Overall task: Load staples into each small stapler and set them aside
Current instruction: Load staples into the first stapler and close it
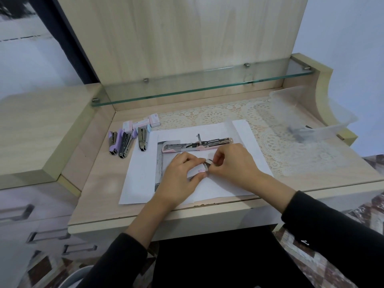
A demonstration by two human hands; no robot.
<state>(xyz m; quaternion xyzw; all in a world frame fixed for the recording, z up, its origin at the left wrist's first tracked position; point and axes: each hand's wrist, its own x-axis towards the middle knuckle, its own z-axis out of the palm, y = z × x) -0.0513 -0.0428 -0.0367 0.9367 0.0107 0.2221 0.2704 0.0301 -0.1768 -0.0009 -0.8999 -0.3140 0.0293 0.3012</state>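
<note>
Two black sleeves reach in from the bottom edge toward the light wooden surface. The left hand rests on white sheets of paper, its fingers curled round a small white staple box with a pink label. The right hand meets it at the box's end, thumb and fingertips pinched narrow on a short silvery strip, which is too small to make out further.

Just beyond the hands, on the same paper, a pink small stapler lies opened out flat, its metal rail exposed and a thin metal part standing up from it.

Near the paper's left edge three more small staplers lie side by side: a lilac one, a dark grey one touching it, and a pale blue one slightly apart. Behind them sit three small white staple boxes.

A cream lace mat covers the far right, with a clear plastic tub on it holding dark blurred items. A glass shelf spans the back.
</note>
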